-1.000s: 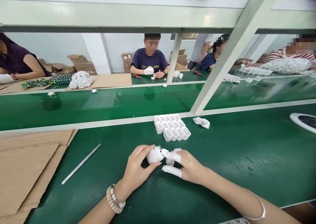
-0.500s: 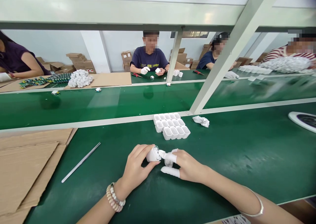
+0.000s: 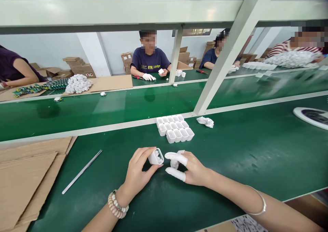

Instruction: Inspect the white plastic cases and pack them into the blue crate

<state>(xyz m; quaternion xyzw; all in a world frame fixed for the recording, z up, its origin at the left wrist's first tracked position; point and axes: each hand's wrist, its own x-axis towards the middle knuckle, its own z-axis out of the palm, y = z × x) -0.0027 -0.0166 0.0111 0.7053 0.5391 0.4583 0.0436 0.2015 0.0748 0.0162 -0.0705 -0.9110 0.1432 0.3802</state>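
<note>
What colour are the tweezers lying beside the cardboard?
Silvery grey tweezers, clearest in the head view.

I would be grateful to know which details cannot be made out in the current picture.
Head view: what exactly sits inside the left hand's white cup; too small.
Head view: whether the right hand grips the pale lump; fingers partly cover it.
Head view: the full outline of the white-rimmed round object; the right edge cuts it off.
Head view: the rest of the printed sheet; the bottom edge cuts it off.
</note>
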